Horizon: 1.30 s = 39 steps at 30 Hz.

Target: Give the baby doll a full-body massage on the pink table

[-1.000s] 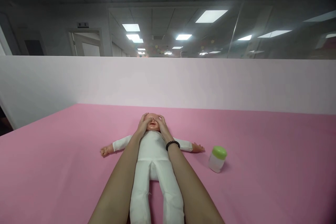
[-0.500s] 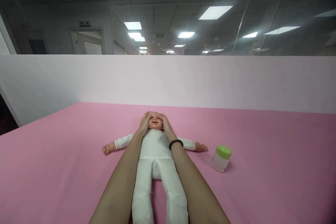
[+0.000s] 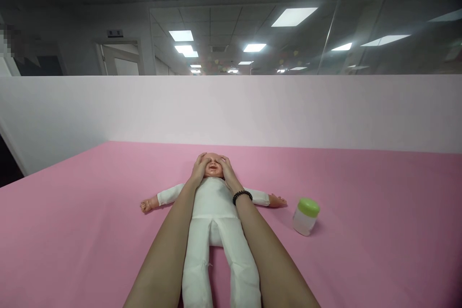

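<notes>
A baby doll (image 3: 216,202) with a white cloth body lies on its back, arms spread and head away from me. My left hand (image 3: 198,169) cups the left side of its head, and its thumb lies over the eye area. On the other side my right hand (image 3: 226,171) curves round the head in the same way, thumb on the face. Between the thumbs the doll's mouth and nose show. A dark beaded bracelet (image 3: 242,196) circles my right wrist. Some fingertips are hidden behind the head.
A small jar (image 3: 305,216) with a green lid and a whitish body stands right of the doll's hand. Pink covering (image 3: 90,231) spreads under everything. Behind it runs a low white partition (image 3: 231,110), with glass, ceiling lights and a door (image 3: 122,60) beyond.
Both thumbs have shifted inward across the doll's face and now cover its eyes. The hands stay at the sides of the head. A blurred shape has appeared at the far left.
</notes>
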Motion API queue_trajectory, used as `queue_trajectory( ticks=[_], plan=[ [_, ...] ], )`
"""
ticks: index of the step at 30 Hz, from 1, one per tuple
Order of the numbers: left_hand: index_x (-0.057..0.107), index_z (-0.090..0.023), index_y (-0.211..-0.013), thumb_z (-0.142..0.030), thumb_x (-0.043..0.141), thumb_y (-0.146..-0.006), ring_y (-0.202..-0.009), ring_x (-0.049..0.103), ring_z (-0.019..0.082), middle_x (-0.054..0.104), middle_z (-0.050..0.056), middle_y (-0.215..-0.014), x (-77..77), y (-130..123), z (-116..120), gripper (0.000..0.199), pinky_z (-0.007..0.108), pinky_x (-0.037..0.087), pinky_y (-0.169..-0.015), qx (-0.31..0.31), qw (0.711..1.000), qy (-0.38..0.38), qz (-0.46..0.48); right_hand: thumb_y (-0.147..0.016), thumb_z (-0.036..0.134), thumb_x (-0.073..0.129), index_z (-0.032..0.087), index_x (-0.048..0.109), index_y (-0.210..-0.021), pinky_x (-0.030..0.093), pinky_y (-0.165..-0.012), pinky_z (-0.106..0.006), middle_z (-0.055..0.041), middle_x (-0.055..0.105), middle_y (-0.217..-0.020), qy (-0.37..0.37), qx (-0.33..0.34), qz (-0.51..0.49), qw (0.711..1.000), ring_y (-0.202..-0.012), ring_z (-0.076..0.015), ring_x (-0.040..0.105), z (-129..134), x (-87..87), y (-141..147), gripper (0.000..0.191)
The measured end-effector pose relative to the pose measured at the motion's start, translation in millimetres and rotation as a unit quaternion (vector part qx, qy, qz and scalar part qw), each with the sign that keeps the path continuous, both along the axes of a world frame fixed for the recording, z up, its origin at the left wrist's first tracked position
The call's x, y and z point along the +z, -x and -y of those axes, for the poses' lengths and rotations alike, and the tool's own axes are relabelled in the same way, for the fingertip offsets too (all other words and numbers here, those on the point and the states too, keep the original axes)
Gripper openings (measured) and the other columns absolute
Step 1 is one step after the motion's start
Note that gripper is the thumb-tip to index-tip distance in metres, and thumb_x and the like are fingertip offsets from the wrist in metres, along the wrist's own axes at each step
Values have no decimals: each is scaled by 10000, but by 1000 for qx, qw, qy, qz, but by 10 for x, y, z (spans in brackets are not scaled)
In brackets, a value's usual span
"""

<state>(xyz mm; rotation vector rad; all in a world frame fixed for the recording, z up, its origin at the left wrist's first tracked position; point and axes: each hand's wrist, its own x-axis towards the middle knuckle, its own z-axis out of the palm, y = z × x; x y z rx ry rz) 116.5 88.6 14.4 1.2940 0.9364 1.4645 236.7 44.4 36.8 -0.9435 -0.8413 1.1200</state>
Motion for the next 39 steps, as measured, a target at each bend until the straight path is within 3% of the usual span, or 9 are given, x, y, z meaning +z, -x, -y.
queue_trajectory(
  ticks=[5, 13, 23, 30, 39],
  plan=[
    [600, -227, -1252, -416, 637, -809, -1122, 629, 238, 663, 87, -1228, -22, -5, -36, 483, 361, 477, -1017, 1, 1000, -1, 3, -740, 327, 657, 219, 584, -1061, 488, -827, -273, -17, 663, -966, -2, -4, -3, 1000, -975, -192, 596, -25, -5, 2, 346],
    [577, -236, -1296, -399, 709, -765, -1135, 625, 258, 652, 100, -1251, 3, 39, 66, 571, 378, 474, -1018, -9, 1000, -12, -14, -707, 329, 728, 234, 568, -1169, 489, -798, -301, -19, 673, -947, 3, 20, 4, 1000, -928, -206, 613, 30, -11, -28, 498],
    [615, -226, -1233, -407, 616, -824, -1161, 612, 245, 664, 81, -1240, -21, 6, -56, 447, 363, 459, -1042, 9, 1000, -4, -3, -711, 319, 654, 224, 589, -1004, 497, -803, -286, -12, 658, -939, -3, -7, -9, 1000, -952, -200, 597, -46, -17, -6, 314],
    [581, -237, -1288, -416, 706, -771, -1156, 615, 260, 652, 96, -1252, 8, 46, 50, 562, 379, 460, -1039, -12, 1000, -10, -19, -694, 306, 723, 234, 585, -1070, 497, -779, -300, -10, 673, -911, -5, 9, -10, 1000, -892, -199, 618, 9, -12, -20, 407],
    [615, -222, -1236, -394, 632, -809, -1169, 607, 257, 662, 87, -1247, -27, 10, -69, 461, 375, 454, -1051, 3, 1000, -6, 0, -748, 313, 656, 213, 591, -1053, 491, -837, -282, -20, 664, -965, -5, 2, -9, 1000, -995, -198, 593, -44, -21, -5, 328]
  ],
)
